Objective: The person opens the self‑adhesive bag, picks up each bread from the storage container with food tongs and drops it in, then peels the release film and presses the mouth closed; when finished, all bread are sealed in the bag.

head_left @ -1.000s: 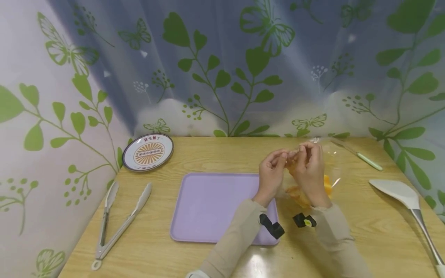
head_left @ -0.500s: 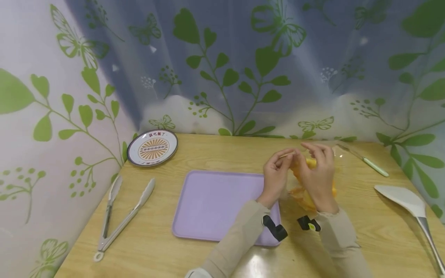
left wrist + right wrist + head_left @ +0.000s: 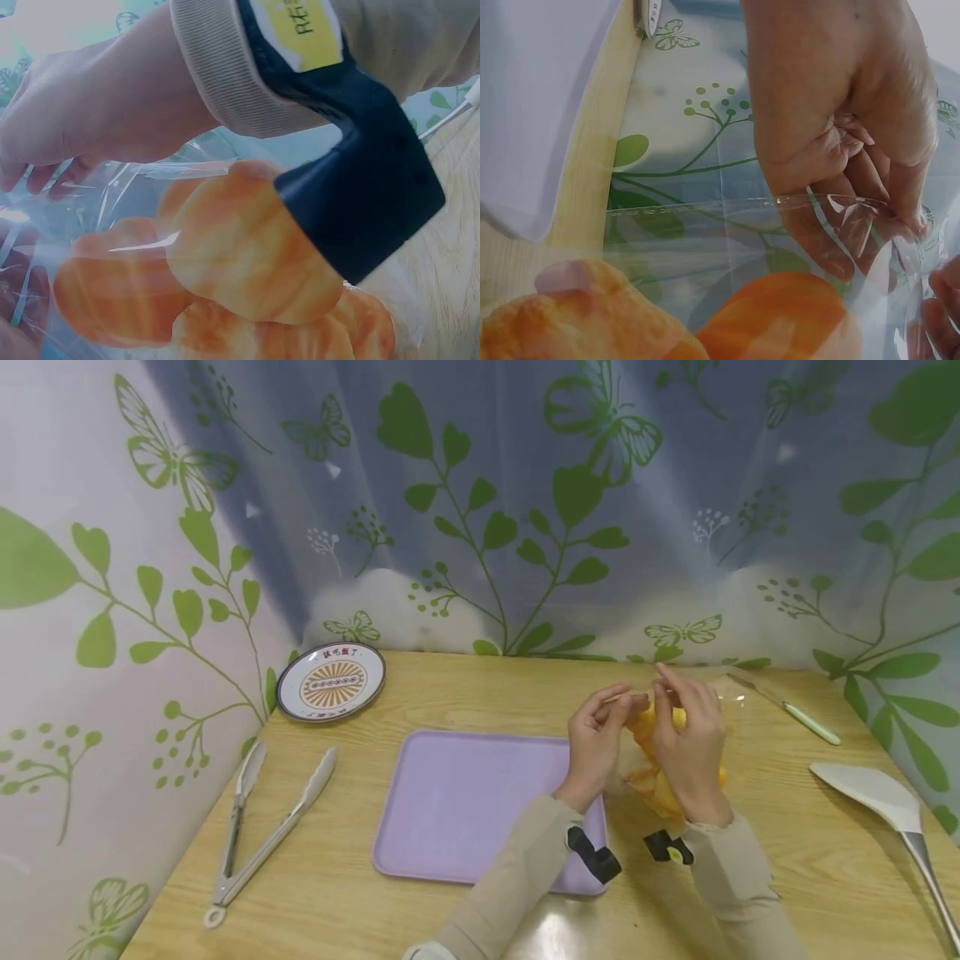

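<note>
A clear plastic bag (image 3: 120, 187) holds several golden-orange bread rolls (image 3: 247, 240); in the head view the rolls show behind my right hand. My left hand (image 3: 592, 743) pinches the bag's upper edge between thumb and curled fingers, as the right wrist view shows. A thin pale strip (image 3: 617, 697) shows at its fingertips. Close beside it, my right hand (image 3: 693, 747) holds the film of the same edge with raised thumb and index finger. The two sets of fingertips are a small gap apart. Film glare partly hides the right fingertips in the left wrist view.
A lilac tray (image 3: 465, 810) lies left of the bag, partly under my left forearm. Farther left are metal tongs (image 3: 270, 843) and a patterned plate (image 3: 332, 682). A green-handled knife (image 3: 810, 722) and a white-headed spatula (image 3: 873, 793) lie to the right. A printed curtain (image 3: 480, 527) hangs behind the table.
My fingertips were together at the bag's edge and have drawn slightly apart, the right hand shifting right. More of the rolls shows between the hands. The head view has also shifted a little.
</note>
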Tool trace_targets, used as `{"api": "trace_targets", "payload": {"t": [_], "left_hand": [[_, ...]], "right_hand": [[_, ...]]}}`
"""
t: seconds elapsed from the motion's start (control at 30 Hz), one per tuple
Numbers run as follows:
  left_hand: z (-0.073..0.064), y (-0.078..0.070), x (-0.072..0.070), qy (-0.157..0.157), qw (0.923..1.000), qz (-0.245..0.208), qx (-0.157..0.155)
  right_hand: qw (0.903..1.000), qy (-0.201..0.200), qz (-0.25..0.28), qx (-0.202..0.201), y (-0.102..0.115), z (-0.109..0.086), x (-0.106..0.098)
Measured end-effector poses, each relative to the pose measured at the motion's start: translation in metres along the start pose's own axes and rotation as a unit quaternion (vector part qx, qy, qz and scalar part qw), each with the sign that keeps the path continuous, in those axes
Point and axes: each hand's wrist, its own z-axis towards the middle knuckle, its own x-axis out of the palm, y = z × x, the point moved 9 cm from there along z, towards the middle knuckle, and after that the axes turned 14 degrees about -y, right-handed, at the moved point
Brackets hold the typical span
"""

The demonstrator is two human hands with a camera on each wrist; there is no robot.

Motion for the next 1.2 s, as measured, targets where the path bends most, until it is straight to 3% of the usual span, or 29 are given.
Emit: {"api": "trace_targets", "payload": {"t": [0.27, 0.53, 0.8, 1.0, 1.2], "left_hand": [[0.0, 0.003, -0.001, -0.004, 0.9998, 0.004, -0.021], [-0.001, -0.001, -0.001, -0.01, 0.9999, 0.009, -0.007], [-0.001, -0.002, -0.003, -0.003, 1.0, -0.004, -0.008], [-0.001, 0.001, -0.003, -0.005, 0.9999, 0.004, -0.015], [-0.002, 0.0, -0.002, 0.011, 0.9999, 0.004, 0.002]], "right_hand": [[0.9995, 0.004, 0.015, -0.029, 0.004, -0.005, 0.0], [0.9985, -0.007, 0.012, -0.052, 0.013, -0.004, 0.001], [0.9993, 0.014, 0.025, -0.025, 0.009, -0.002, -0.001], [0.998, 0.053, 0.03, -0.015, 0.002, 0.001, -0.002], [0.9977, 0.02, 0.036, 0.054, -0.016, 0.008, -0.015]]}}
